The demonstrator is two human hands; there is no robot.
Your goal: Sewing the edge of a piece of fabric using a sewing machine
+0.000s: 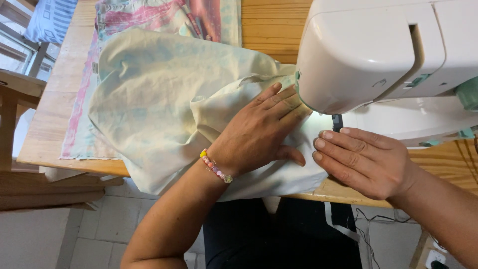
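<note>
A pink-and-pale patterned cloth (164, 15) lay spread at eleven o'clock on the wooden table (271, 25). A striped cushion (50, 20) sat on a wooden chair (15, 94) at ten o'clock. Pale floor tiles (104, 234) showed at seven o'clock, and dark cables (371, 219) trailed at five o'clock.

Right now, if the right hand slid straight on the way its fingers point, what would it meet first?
The right hand points left across the pale fabric. It would probably first meet the left hand, at its thumb, which lies just before the fingertips; only a narrow strip of cloth separates them.
</note>
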